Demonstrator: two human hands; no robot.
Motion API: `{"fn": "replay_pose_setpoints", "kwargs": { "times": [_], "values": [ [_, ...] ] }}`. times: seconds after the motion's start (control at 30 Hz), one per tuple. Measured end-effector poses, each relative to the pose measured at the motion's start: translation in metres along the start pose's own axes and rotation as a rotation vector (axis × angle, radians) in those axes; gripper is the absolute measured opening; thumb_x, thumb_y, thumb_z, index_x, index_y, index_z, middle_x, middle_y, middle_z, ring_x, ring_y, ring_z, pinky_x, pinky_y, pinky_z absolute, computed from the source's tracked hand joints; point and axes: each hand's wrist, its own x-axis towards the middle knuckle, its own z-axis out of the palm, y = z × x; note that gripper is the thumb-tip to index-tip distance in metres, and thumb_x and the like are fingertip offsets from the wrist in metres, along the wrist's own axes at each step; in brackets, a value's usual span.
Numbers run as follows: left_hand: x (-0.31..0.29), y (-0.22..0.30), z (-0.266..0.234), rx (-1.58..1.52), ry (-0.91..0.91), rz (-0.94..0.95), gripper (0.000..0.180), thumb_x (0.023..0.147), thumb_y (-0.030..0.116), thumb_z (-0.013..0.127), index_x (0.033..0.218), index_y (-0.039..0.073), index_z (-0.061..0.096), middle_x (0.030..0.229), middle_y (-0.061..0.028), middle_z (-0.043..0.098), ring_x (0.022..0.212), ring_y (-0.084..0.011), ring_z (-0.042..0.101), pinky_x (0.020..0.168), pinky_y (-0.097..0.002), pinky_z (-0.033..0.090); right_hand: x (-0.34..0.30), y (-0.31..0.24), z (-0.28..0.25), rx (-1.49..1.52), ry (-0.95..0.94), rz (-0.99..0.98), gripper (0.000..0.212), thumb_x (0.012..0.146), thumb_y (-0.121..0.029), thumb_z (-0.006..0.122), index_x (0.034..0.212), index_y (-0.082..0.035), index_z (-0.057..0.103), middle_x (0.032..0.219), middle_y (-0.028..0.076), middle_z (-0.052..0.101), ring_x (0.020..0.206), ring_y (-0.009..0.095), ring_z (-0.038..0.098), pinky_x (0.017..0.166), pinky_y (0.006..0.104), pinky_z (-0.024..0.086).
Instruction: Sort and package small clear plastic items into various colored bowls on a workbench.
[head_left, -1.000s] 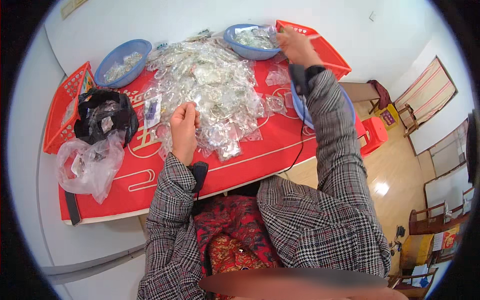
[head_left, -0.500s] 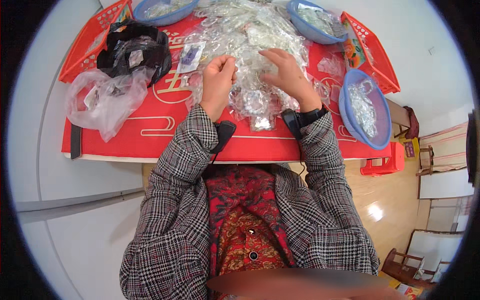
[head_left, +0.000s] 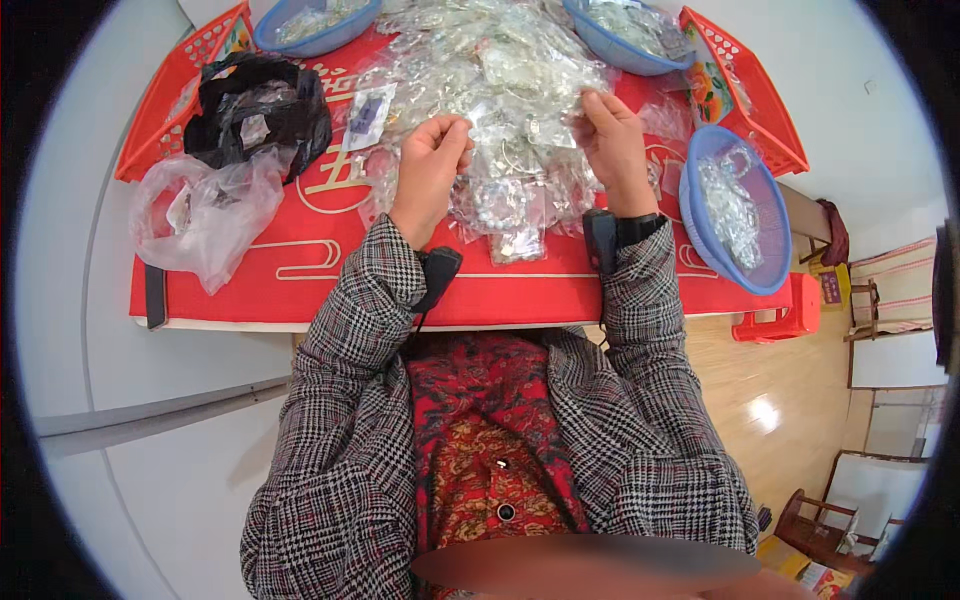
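A broad heap of small clear plastic bags (head_left: pixel 500 70), with shiny pieces inside, covers the middle of the red table. My left hand (head_left: pixel 430 175) is closed above the heap's near left side, thumb pressed on the curled fingers; whatever it grips is hidden. Over the right side of the heap, my right hand (head_left: pixel 613 145) has thumb and fingertips pinched together, and what lies between them is too small to make out. Between my wrists, a bag with a beaded bracelet (head_left: pixel 493 212) lies at the heap's near edge. A white printed packet (head_left: pixel 370 117) rests beyond my left hand.
At left stand a black plastic bag (head_left: pixel 257 125), a crumpled clear bag (head_left: pixel 215 215) and a red basket (head_left: pixel 150 130). A blue basket (head_left: pixel 772 230) of clear packets sits at right, beside another red basket (head_left: pixel 765 125). Two more blue baskets are at the back. A red stool (head_left: pixel 797 308) stands right.
My right hand has moved right, and its spread fingers have come together in a pinch. My left hand stays closed in nearly the same place. The view has shifted slightly.
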Motion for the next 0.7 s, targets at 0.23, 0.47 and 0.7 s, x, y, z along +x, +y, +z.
{"fn": "replay_pose_setpoints", "kwargs": {
  "times": [0.23, 0.47, 0.7],
  "values": [
    [-0.006, 0.004, 0.01, -0.005, -0.174, -0.025, 0.015, 0.083, 0.016, 0.06, 0.089, 0.003, 0.058, 0.072, 0.0022, 0.055, 0.059, -0.004, 0.047, 0.054, -0.0178, 0.038, -0.023, 0.003, 0.034, -0.231, -0.321, 0.108, 0.023, 0.085, -0.017, 0.057, 0.101, -0.002, 0.06, 0.077, -0.002, 0.059, 0.066, 0.005, 0.054, 0.057, 0.0187, 0.041],
    [-0.009, 0.006, 0.008, 0.012, -0.187, 0.008, 0.012, 0.081, 0.012, 0.061, 0.088, 0.003, 0.058, 0.073, 0.0033, 0.056, 0.062, -0.0035, 0.047, 0.056, -0.0179, 0.037, -0.032, 0.003, 0.045, -0.193, -0.369, 0.073, 0.024, 0.083, -0.016, 0.059, 0.102, -0.001, 0.06, 0.08, -0.001, 0.06, 0.068, 0.004, 0.052, 0.06, 0.0182, 0.042],
    [-0.008, 0.001, 0.005, 0.031, -0.129, 0.014, 0.013, 0.081, 0.012, 0.061, 0.089, 0.003, 0.059, 0.074, 0.0028, 0.057, 0.062, -0.0037, 0.047, 0.057, -0.0181, 0.038, -0.035, -0.008, 0.047, -0.308, -0.51, 0.125, 0.032, 0.08, -0.017, 0.063, 0.107, -0.003, 0.057, 0.089, 0.002, 0.062, 0.076, 0.006, 0.054, 0.065, 0.0197, 0.044]
  ]
}}
